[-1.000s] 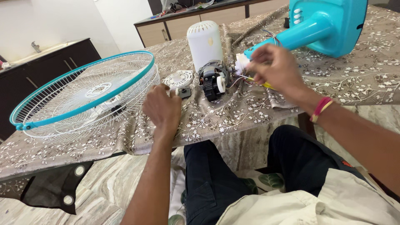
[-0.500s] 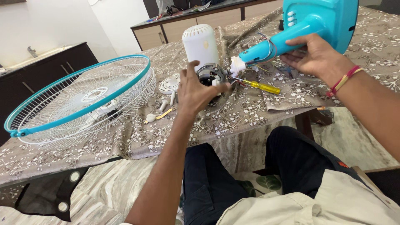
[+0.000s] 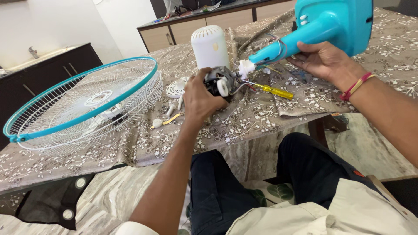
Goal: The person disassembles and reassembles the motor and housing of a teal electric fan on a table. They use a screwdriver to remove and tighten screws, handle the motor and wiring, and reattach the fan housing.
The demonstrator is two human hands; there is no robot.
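The turquoise fan stand (image 3: 322, 26), the largest piece in hand, looks like hollow moulded plastic: stiff and light for its bulk, smooth enough to slip. It is held tilted off the tabletop (image 3: 392, 56) at about one o'clock in the view, and the narrow neck is the sound place to grip it, since the broad base would lever against the wrist. The right hand (image 3: 324, 61) is wrapped around that neck from beneath, fingers curled and closed on it.

The fan motor (image 3: 220, 80), dark metal with a white plastic knob and thin coloured wires running into the neck, is likely the heavy part, dense and rigid. Its wires look fragile and should not take any pull; the metal body is where to hold it. The left hand (image 3: 200, 98) is clamped over that body, near the centre of the view.

At nine o'clock a round wire fan guard (image 3: 87, 95) with a turquoise rim lies flat. A white domed motor cover (image 3: 210, 45) stands at twelve. A yellow-handled screwdriver (image 3: 272, 90) lies just right of the motor.
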